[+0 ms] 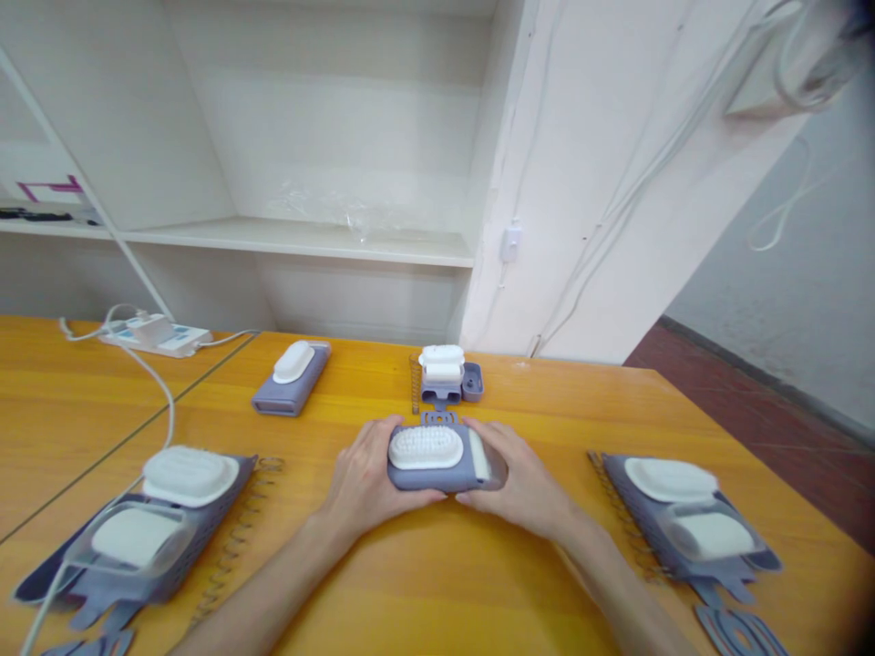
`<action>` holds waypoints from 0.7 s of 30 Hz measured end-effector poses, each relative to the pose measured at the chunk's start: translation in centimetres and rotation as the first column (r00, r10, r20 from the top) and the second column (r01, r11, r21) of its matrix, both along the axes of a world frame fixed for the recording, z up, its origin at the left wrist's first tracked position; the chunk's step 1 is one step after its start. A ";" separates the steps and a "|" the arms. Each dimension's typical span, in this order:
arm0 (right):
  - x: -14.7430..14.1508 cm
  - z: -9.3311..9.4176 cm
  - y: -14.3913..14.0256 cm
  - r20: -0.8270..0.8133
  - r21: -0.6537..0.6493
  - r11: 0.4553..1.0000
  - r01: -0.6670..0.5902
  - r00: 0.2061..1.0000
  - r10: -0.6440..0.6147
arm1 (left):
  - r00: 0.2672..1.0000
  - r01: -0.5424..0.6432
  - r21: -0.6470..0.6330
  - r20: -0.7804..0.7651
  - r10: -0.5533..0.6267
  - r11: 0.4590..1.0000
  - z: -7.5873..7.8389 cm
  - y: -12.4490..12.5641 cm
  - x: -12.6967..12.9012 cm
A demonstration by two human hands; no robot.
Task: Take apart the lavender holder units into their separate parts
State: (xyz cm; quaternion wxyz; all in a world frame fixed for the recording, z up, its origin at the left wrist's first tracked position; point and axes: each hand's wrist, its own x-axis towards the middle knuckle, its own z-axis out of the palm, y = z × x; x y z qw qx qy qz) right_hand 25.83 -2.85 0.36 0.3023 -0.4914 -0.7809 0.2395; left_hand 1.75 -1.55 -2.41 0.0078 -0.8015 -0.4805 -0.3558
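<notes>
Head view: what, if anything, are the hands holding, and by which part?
A lavender case with a bristly white pad, held by its ends: left hand at the left, right hand at the right.

Live from the head, looking out over the worktop (410, 583) and down!
We're above the wearer's own forearms (273, 583), which run in from the bottom edge; the left hand (362, 474) and right hand (523, 478) sit near, just below centre, and this one wide, forward-facing view sweeps past them to the shelf (301, 239) behind and a strip of floor (725, 392) out right.
</notes>
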 end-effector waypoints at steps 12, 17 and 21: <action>-1.2 -2.7 -1.3 -0.211 -0.048 0.991 0.126 0.968 -0.133 | 0.996 0.080 0.162 0.028 -0.086 0.984 0.2 -0.2 -0.5; -0.9 -3.2 -1.5 -0.153 0.006 0.991 0.130 0.980 -0.128 | 0.991 0.114 0.194 0.043 -0.124 0.974 0.4 -0.2 -0.4; -0.5 -3.2 -1.6 -0.057 0.148 0.973 0.174 0.984 -0.168 | 0.986 0.145 0.232 0.045 -0.159 0.962 0.5 -0.2 -0.4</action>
